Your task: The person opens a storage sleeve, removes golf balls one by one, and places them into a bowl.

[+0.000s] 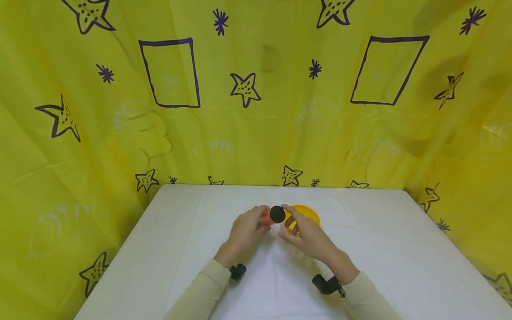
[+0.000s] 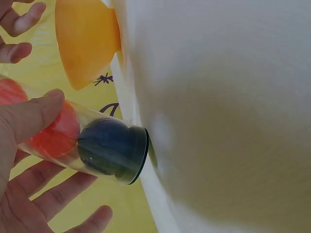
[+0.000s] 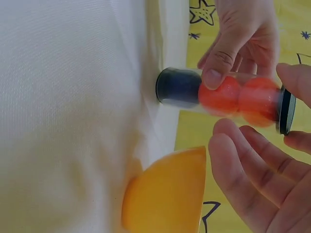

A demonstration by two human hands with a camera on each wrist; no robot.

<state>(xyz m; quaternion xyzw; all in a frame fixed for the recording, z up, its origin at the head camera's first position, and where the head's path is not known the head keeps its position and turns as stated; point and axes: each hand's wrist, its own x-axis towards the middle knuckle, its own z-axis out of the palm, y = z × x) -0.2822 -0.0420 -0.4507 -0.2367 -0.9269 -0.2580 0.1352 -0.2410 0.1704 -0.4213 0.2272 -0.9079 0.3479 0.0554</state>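
Note:
My left hand [image 1: 246,228] grips a clear plastic tube [image 3: 233,77] around its side, holding it tilted above the white table. Inside sit a dark blue ball [image 2: 108,145] at the lower end and two orange-red balls [image 3: 260,99] above it. A black cap [image 1: 278,214] closes the upper end, turned toward the head camera. My right hand [image 1: 306,233] is at this cap, with thumb and a finger [image 3: 295,80] on its opposite edges; its other fingers are spread beside the tube. The lower end also has a dark lid [image 2: 141,155], close above the table.
A yellow-orange bowl [image 3: 167,194] stands on the white-covered table [image 1: 192,231], just behind my right hand. A yellow curtain [image 1: 272,133] with drawn stars hangs behind the table and on both sides. Black camera mounts [image 1: 326,284] hang under both wrists.

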